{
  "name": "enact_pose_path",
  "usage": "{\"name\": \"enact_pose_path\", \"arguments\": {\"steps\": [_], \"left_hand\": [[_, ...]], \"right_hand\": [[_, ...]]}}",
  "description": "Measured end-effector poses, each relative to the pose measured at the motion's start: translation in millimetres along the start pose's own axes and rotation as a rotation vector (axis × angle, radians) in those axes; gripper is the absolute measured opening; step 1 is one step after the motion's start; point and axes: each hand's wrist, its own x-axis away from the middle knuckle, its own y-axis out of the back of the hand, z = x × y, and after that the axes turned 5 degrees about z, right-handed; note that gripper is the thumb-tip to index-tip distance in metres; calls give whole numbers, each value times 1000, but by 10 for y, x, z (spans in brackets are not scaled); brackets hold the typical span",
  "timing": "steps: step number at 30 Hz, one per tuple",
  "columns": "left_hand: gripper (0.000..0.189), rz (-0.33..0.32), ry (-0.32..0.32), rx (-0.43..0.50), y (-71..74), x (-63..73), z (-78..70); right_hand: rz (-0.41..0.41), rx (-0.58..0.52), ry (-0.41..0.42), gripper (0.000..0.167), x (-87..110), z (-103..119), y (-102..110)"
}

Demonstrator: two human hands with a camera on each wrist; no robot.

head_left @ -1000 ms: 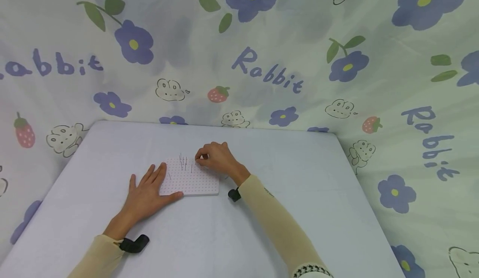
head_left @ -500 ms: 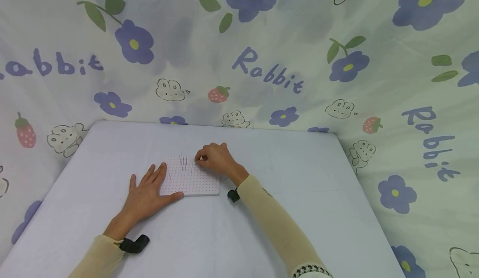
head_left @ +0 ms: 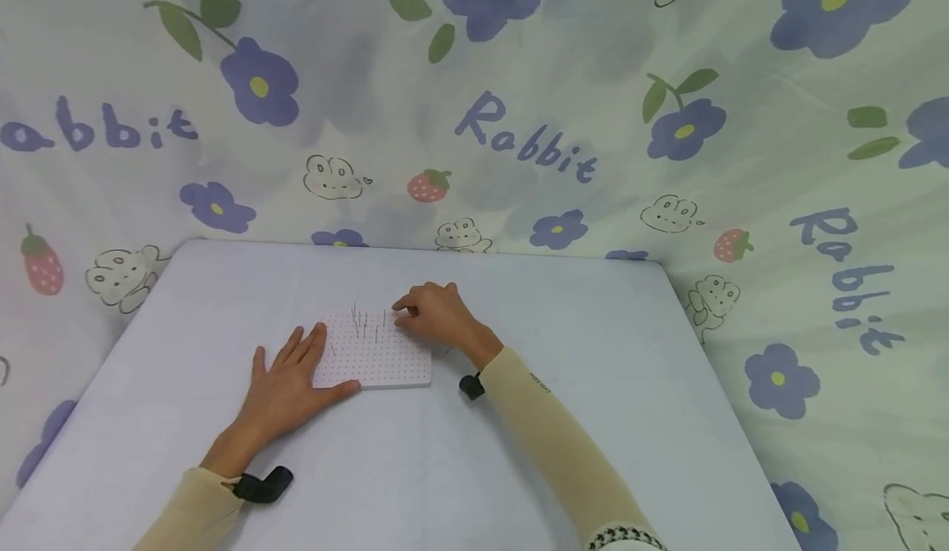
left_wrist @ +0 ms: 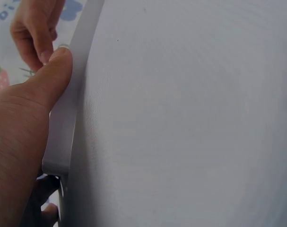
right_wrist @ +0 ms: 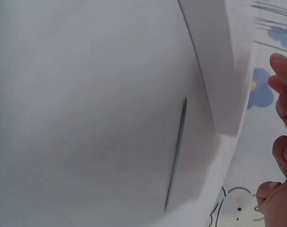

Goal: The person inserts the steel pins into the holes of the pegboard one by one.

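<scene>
A white board (head_left: 378, 367) printed with rows of small dots lies on the table. My left hand (head_left: 285, 386) rests with spread fingers on its left side, the thumb along the front edge. Several thin needles (head_left: 357, 320) stand upright near the board's back edge. One more needle (head_left: 384, 318) stands just left of my right hand (head_left: 437, 312), whose thumb and index finger are parted with nothing between them. Toward the board's left a needle (head_left: 333, 349) leans. In the right wrist view, a loose grey needle (right_wrist: 176, 153) lies on the table beside the board.
The table (head_left: 578, 419) has a white cover. Behind it hangs a curtain (head_left: 593, 57) with flowers, rabbits and strawberries. Black wrist cameras sit on both forearms, the left camera (head_left: 263, 485) close above the tabletop.
My right thumb and index finger have parted and drawn slightly right, letting go of a needle that now stands upright on the board. My left hand has kept its place.
</scene>
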Motion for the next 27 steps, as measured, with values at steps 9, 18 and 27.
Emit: {"name": "enact_pose_path", "arguments": {"steps": [9,18,27], "left_hand": [[122,1,6,2,-18,-4,4],[122,0,0,6,-19,-7,30],[122,-7,-6,5,-19,-16,30]], "right_hand": [[13,18,-12,48,217,-220,184],[61,-3,-78,58,383,-464,206],[100,-112,-110,52,527,-723,95]]}}
